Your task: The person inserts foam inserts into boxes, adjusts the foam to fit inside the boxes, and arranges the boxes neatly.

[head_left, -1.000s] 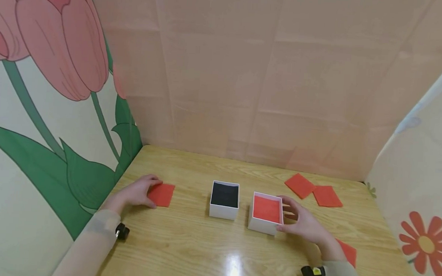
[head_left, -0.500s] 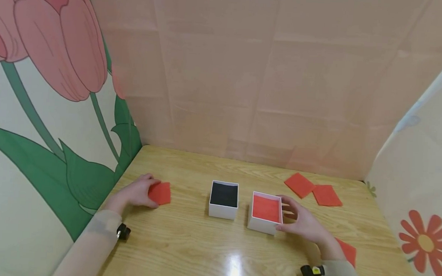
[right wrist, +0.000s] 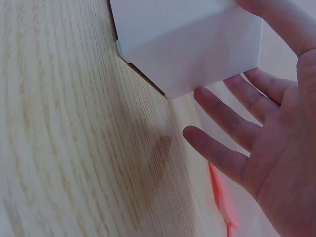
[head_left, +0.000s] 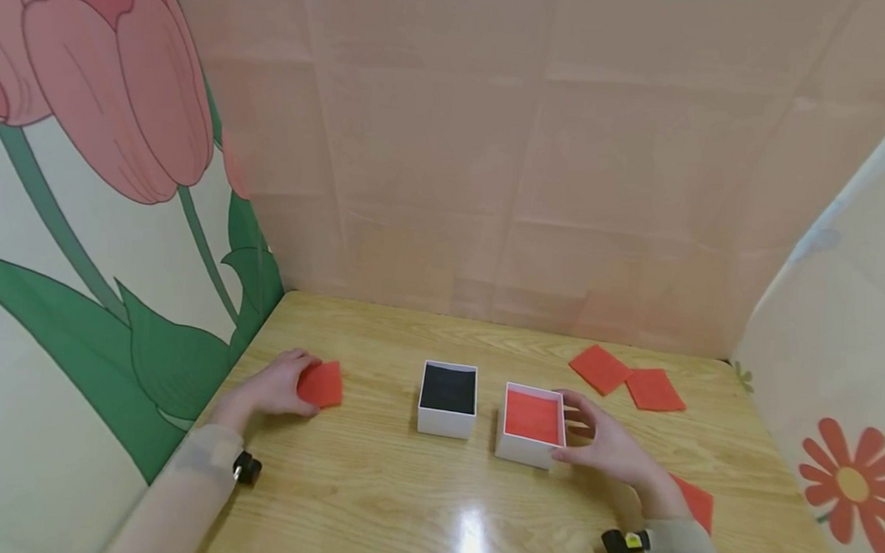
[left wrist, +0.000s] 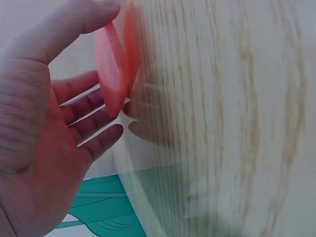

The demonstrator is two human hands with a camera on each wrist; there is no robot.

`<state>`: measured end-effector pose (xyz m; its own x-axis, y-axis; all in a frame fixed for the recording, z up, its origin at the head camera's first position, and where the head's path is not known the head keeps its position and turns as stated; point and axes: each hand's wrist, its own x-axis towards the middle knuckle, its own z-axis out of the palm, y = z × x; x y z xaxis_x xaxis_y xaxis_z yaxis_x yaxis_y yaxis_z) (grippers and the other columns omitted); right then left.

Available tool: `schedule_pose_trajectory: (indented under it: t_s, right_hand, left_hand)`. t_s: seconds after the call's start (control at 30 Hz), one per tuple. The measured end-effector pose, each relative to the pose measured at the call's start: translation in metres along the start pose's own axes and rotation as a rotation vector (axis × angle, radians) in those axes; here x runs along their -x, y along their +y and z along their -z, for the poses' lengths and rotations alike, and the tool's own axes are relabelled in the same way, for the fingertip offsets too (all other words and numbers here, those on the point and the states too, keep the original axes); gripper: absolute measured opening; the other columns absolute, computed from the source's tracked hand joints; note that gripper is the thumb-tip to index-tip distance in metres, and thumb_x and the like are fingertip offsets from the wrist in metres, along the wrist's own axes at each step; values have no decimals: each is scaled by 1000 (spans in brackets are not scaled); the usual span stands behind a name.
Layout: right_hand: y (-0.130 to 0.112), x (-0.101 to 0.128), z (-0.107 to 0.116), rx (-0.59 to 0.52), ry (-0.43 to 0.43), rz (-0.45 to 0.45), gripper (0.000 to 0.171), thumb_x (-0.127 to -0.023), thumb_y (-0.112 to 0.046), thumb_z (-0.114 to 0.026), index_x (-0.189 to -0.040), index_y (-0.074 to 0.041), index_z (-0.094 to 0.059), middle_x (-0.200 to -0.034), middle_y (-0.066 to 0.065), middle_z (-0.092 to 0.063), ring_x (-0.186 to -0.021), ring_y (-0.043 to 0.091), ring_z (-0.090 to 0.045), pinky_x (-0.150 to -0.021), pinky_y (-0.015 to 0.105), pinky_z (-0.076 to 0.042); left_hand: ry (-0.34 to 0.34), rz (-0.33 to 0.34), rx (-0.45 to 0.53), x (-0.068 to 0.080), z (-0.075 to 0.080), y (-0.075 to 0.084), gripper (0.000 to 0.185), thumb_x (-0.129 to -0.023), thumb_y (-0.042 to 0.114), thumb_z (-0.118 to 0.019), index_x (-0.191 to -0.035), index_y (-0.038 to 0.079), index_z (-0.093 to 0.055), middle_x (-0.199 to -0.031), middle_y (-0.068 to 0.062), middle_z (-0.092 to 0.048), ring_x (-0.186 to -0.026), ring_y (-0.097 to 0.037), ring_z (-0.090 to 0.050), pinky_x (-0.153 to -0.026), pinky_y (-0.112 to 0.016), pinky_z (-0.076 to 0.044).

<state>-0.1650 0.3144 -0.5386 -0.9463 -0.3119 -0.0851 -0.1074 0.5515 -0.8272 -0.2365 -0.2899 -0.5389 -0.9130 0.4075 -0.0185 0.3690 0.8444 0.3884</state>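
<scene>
On the left of the table my left hand (head_left: pixel 275 385) pinches a red fabric square (head_left: pixel 322 384) between thumb and fingers. The square bows in the grip, and the left wrist view shows the red fabric (left wrist: pixel 112 69) bent, its edge close over the wood. My right hand (head_left: pixel 606 442) holds a white open box (head_left: pixel 525 450) by its right side, thumb at the near corner, fingers toward the far one. Red fabric (head_left: pixel 533 417) fills that box near its rim. In the right wrist view, the white box (right wrist: pixel 197 59) stands on the table, the lower fingers spread below its edge.
Left of the held box stands a second white box (head_left: pixel 445 424) with black fabric (head_left: pixel 448 390) inside. Two red squares, one diamond-turned (head_left: pixel 599 370) and one beside it (head_left: pixel 655 389), lie at the back right. Another red piece (head_left: pixel 697 501) shows partly behind the right forearm.
The red square at the left hand has gone from lying flat to bowed up, its right edge drawn slightly left. The right hand and both boxes have stayed in place.
</scene>
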Motion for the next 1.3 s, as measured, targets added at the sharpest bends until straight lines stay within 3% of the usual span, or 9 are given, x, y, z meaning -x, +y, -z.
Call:
schedule_pose_trajectory:
  t_s: [0.23, 0.5, 0.67, 0.8, 1.1, 1.3]
  right_hand:
    - [-1, 0, -1, -3, -7, 5, 98, -82, -37, -95, -163, -23, -40, -162, 13, -47, -143, 46, -50, -106, 57, -55]
    - [4, -2, -4, -25, -12, 44, 98, -83, -35, -95, -162, -21, -41, -161, 13, -47, -141, 47, -51, -107, 57, -54]
    - [4, -3, -5, -29, -12, 53, 97, -83, -34, -95, -162, -20, -41, -161, 13, -48, -140, 47, -52, -106, 56, -55]
    - [4, -3, -5, -39, -6, 54, 97, -82, -33, -95, -162, -18, -41, -160, 14, -48, -140, 47, -53, -107, 57, -55]
    - [3, 0, -5, -27, 6, 8, 100, -83, -37, -95, -164, -18, -39, -162, 15, -47, -142, 47, -51, -108, 58, -54]
    - [-2, -1, -6, 13, 13, -20, 102, -81, -43, -95, -163, -22, -40, -162, 12, -47, -142, 45, -51, -107, 58, -54]
  left_hand:
    - [5, -8, 27, 2, 1, 2, 87, -77, 37, -93, -146, -2, -58, -141, -17, -57, -124, -34, -56, -102, -50, -54]
    - [19, -46, 94, 4, 3, 10, 87, -80, 34, -94, -152, 5, -56, -143, -9, -56, -127, -28, -56, -107, -48, -52]
    - [28, -46, 125, 5, 7, 21, 88, -82, 36, -94, -156, 8, -53, -152, -11, -52, -133, -32, -54, -111, -54, -51]
    - [51, -98, 132, 4, 9, 30, 87, -83, 35, -94, -155, 7, -54, -150, -11, -54, -133, -33, -55, -111, -56, -51]
    - [66, -183, 167, 1, 14, 55, 85, -85, 35, -93, -156, 12, -53, -146, 0, -55, -133, -24, -54, -113, -48, -50]
    - [92, -228, 177, 2, 19, 73, 84, -85, 36, -92, -156, 13, -54, -148, 1, -54, -135, -23, -54, -112, -49, -51]
